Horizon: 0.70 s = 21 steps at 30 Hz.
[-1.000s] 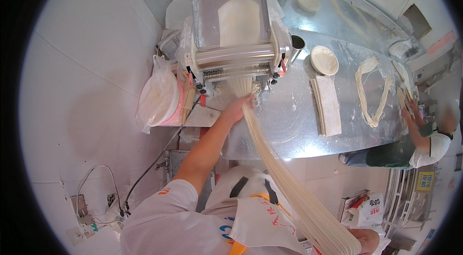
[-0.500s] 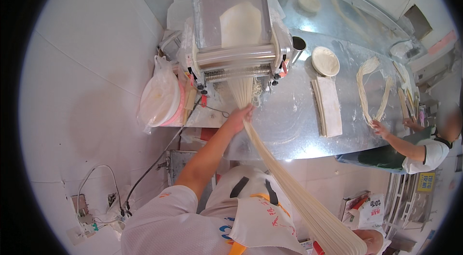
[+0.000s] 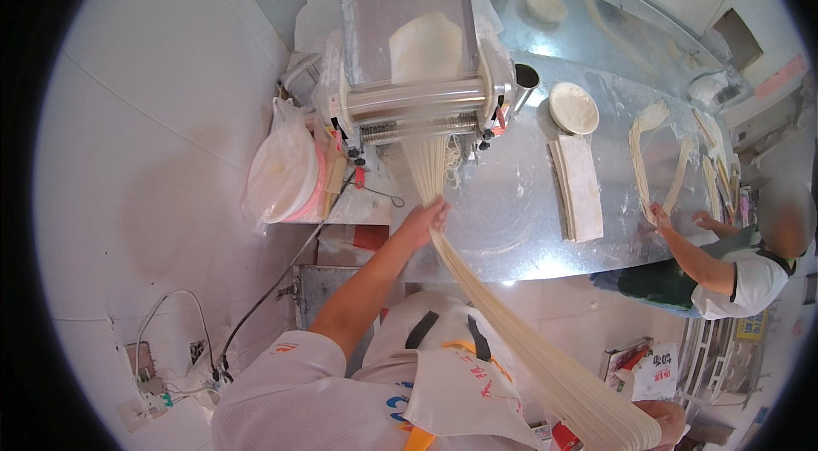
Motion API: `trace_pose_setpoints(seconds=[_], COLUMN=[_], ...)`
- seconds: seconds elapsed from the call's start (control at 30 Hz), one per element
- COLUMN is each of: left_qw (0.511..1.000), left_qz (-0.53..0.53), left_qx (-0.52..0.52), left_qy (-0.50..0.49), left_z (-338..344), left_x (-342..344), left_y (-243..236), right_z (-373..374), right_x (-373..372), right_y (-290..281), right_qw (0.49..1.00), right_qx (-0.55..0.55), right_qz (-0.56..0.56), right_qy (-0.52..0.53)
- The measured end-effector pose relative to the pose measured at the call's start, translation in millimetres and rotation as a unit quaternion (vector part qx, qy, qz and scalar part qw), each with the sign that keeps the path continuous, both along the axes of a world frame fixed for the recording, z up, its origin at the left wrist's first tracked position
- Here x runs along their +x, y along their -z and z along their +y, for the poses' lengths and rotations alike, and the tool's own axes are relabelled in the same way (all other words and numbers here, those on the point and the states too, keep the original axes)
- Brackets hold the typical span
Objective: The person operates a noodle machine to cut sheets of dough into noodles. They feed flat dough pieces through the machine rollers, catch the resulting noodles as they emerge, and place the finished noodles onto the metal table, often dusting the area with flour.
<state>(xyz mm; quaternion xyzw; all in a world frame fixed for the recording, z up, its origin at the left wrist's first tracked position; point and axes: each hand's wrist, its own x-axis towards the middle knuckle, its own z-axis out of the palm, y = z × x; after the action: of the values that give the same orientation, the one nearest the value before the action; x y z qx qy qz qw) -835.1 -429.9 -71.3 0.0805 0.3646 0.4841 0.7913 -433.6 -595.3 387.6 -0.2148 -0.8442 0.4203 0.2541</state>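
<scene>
Noodles [image 3: 511,323] between both hands

We see a few packages and labels. On the left, just beside the noodle machine, a clear plastic bag [image 3: 281,165] wraps a round white and pink tub, knotted at its top. Near the lower right, on the floor side past the table's edge, a white paper packet [image 3: 654,381] with dark print stands next to a flat red and white box [image 3: 629,359]. Lower still, at the near edge, a small red package [image 3: 564,436] peeks out beside the strands of noodles. At the far right edge, a small yellow label [image 3: 751,327] sits on a metal rack. On the far right wall, a pink strip [image 3: 780,78] runs slanted. We see no screens.
</scene>
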Motion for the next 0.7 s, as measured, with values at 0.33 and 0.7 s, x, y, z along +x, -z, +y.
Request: trace_pose_setpoints(seconds=[0.33,0.7], left_qw=[1.0,0.999], left_qz=[-0.008,-0.015], left_qx=[-0.006,-0.005], left_qy=[0.028,0.037], left_z=[-25.8,-44.8], left_x=[14.2,23.0], left_y=[-20.1,-31.8], right_z=[-17.7,-24.2], right_x=[10.9,33.6], right_y=[9.3,32.5], right_qw=[0.947,0.5], right_qx=[0.255,0.656], right_qz=[-0.115,-0.415], right_qy=[0.159,0.383])
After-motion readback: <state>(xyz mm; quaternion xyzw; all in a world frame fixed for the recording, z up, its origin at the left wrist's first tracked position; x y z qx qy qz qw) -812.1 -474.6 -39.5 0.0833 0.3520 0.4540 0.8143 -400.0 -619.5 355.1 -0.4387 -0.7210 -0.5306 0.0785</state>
